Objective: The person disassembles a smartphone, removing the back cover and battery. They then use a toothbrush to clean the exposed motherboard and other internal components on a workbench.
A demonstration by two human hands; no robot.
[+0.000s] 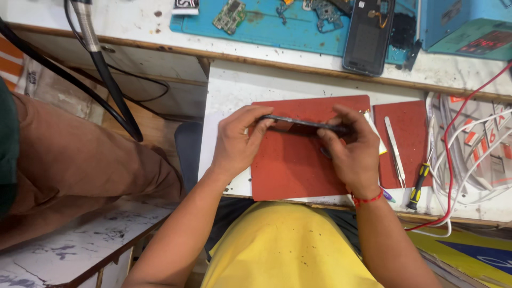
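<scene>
Both hands, left hand (pixel 237 141) and right hand (pixel 352 154), pinch a thin dark phone (pixel 304 124) edge-on above the red mat (pixel 288 170).

I see bare room on the red mat (pixel 290 170) below and between my left hand (pixel 237 141) and right hand (pixel 354 154); a hand can pass there. To the right the way is crowded: tweezers (pixel 395 149) lie on the smaller red mat (pixel 413 125), a screwdriver (pixel 418 184) sits just beside it, and white and red cables (pixel 464 154) tangle beyond. Ahead, a bare white strip of table (pixel 234 85) lies open before the ledge, where a dark phone (pixel 367 37) and circuit boards (pixel 230 15) crowd the blue mat (pixel 288 32). On the left, a black hose (pixel 109 80) hangs across the gap.
</scene>
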